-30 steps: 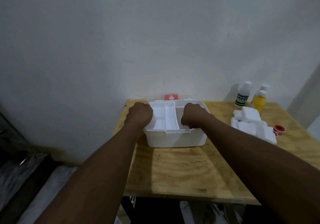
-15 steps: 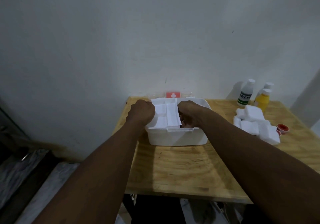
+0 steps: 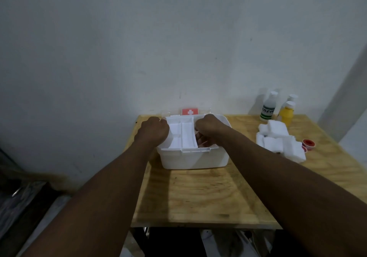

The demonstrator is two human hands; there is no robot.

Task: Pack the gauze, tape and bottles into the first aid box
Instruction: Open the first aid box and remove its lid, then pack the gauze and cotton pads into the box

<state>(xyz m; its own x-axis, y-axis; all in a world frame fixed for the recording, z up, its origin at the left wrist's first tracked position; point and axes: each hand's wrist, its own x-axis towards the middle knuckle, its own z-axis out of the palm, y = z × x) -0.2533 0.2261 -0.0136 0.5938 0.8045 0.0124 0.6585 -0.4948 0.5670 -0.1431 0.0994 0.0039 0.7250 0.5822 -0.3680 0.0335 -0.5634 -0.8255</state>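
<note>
Now, grip: our left hand point(image 3: 152, 131) and right hand point(image 3: 208, 127) curl closed on the inner tray point(image 3: 181, 133) ends, inside the first aid box point(image 3: 194, 158).
Handling: we judge the tray light, stiff; hold both ends.
Waiting: gauze point(image 3: 278, 139), tape point(image 3: 308, 142), bottles point(image 3: 268, 107) rightward.

Two long bare arms reach in from the bottom of the view. There are no sleeves on them as far up as can be seen. The left hand point(image 3: 154, 129) and the right hand point(image 3: 208, 128) wear no gloves. No rings, watch or bands show on the wrists or fingers.
</note>
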